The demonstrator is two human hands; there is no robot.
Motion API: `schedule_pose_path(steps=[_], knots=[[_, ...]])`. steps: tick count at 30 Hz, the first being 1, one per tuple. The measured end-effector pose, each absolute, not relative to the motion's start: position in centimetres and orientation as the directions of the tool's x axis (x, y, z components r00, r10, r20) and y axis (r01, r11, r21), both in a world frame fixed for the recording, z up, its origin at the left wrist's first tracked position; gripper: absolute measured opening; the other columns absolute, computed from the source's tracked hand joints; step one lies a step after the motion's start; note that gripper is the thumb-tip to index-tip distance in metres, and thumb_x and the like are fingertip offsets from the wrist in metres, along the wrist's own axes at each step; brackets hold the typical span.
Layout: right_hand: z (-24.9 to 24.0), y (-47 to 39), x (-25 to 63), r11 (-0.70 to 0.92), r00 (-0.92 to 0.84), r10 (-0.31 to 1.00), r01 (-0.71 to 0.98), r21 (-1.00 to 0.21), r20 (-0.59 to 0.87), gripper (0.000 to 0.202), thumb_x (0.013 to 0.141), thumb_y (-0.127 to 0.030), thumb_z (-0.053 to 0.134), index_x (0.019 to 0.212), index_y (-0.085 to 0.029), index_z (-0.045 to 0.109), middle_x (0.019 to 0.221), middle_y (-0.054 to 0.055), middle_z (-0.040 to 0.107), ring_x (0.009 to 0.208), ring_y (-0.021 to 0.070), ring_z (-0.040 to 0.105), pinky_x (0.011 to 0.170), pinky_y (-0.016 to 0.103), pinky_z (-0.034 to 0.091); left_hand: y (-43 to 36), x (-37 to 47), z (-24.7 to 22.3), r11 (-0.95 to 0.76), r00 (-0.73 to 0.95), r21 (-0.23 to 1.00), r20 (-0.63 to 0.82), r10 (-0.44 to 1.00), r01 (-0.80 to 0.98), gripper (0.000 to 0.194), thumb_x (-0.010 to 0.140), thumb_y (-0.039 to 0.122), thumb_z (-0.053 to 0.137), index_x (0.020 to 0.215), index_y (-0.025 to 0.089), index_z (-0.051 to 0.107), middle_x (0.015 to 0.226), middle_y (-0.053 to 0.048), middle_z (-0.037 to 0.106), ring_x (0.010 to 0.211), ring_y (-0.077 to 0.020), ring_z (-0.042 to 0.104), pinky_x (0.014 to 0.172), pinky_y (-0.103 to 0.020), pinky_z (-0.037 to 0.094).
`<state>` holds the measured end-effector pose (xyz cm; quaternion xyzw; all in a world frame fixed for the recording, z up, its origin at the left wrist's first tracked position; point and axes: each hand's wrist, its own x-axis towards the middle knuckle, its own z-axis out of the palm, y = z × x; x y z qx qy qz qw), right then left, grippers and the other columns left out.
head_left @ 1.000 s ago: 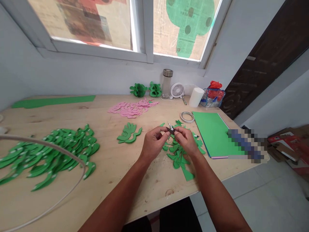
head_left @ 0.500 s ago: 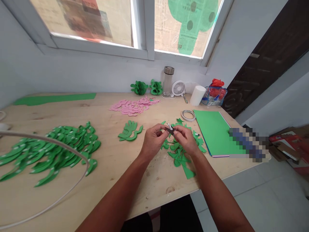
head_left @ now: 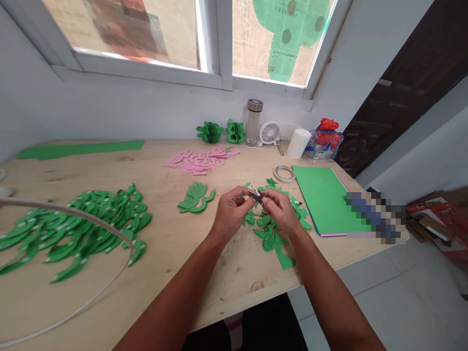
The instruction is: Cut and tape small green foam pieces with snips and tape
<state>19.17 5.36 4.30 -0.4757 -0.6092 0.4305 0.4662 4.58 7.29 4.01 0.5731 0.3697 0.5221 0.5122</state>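
Between the fingertips of both hands is a small dark object with a pale, metallic-looking part sticking up [head_left: 257, 195]; its kind is too small to make out. My left hand [head_left: 231, 212] pinches its left end, and my right hand [head_left: 281, 210] grips the right end, both closed above the table. Under and around my right hand lie green paper scraps [head_left: 272, 236]. A few cut green leaf-like shapes [head_left: 195, 197] rest left of my left hand.
Green pieces with white patches [head_left: 84, 229] are heaped at left, crossed by a pale cable [head_left: 109, 287]. Pink cutouts [head_left: 197, 161] lie behind. A tape roll [head_left: 284, 174] and green sheets [head_left: 325, 200] are at right. A glass bottle [head_left: 253, 122] and fan [head_left: 269, 132] stand by the wall.
The camera view has shifted very slightly. Both hands keep the same hold on the small dark object, with hardly any movement.
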Motion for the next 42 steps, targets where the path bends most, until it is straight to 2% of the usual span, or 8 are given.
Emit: schedule_pose_path(steps=[6, 12, 19, 31, 42], knots=[[4.3, 5.3, 19.2, 0.159, -0.108, 0.984, 0.143, -0.977, 0.144, 0.016, 0.079, -0.031, 0.048, 0.079, -0.018, 0.056, 0.052, -0.006, 0.035, 0.045, 0.0089, 0.028, 0.044, 0.024, 0.019, 7.2, 4.5, 4.1, -0.116, 0.223, 0.978, 0.154, 0.963, -0.174, 0.017, 0.069, 0.032, 0.068, 0.073, 0.016, 0.065, 0.05, 0.006, 0.044, 0.041, -0.0044, 0.03, 0.039, -0.019, 0.02], [4.3, 5.2, 19.2, 0.157, -0.11, 0.984, 0.146, -0.977, 0.142, 0.016, 0.079, -0.031, 0.048, 0.079, -0.017, 0.055, 0.052, -0.007, 0.035, 0.045, 0.0083, 0.029, 0.043, 0.023, 0.02, 7.4, 4.3, 3.6, -0.126, 0.244, 0.98, 0.16, 0.956, -0.152, 0.017, 0.072, 0.032, 0.065, 0.076, 0.016, 0.064, 0.049, 0.006, 0.039, 0.041, -0.0045, 0.027, 0.039, -0.018, 0.019], [4.1, 5.4, 19.2, 0.151, -0.112, 0.984, 0.13, -0.98, 0.137, 0.014, 0.079, -0.03, 0.048, 0.076, -0.017, 0.054, 0.052, -0.007, 0.035, 0.044, 0.0082, 0.028, 0.043, 0.023, 0.019, 7.6, 4.2, 3.4, -0.159, 0.249, 0.984, 0.175, 0.952, -0.083, 0.015, 0.072, 0.029, 0.063, 0.078, 0.015, 0.064, 0.053, 0.004, 0.043, 0.043, -0.0049, 0.029, 0.04, -0.018, 0.019], [4.4, 5.3, 19.1, 0.143, -0.119, 0.985, 0.122, -0.982, 0.129, 0.014, 0.079, -0.031, 0.048, 0.074, -0.018, 0.051, 0.051, -0.007, 0.035, 0.044, 0.008, 0.028, 0.042, 0.023, 0.02, 7.3, 4.3, 4.0, -0.065, 0.271, 0.986, 0.105, 0.957, -0.151, 0.016, 0.071, 0.031, 0.065, 0.075, 0.016, 0.062, 0.049, 0.006, 0.039, 0.041, -0.0044, 0.028, 0.04, -0.018, 0.018], [4.6, 5.2, 19.1, 0.144, -0.117, 0.985, 0.139, -0.98, 0.128, 0.016, 0.078, -0.032, 0.048, 0.072, -0.018, 0.052, 0.051, -0.007, 0.036, 0.044, 0.0081, 0.03, 0.041, 0.022, 0.021, 7.0, 4.4, 4.5, -0.057, 0.267, 0.985, 0.1, 0.959, -0.165, 0.017, 0.072, 0.031, 0.066, 0.073, 0.015, 0.061, 0.051, 0.005, 0.043, 0.041, -0.004, 0.031, 0.041, -0.018, 0.022]])
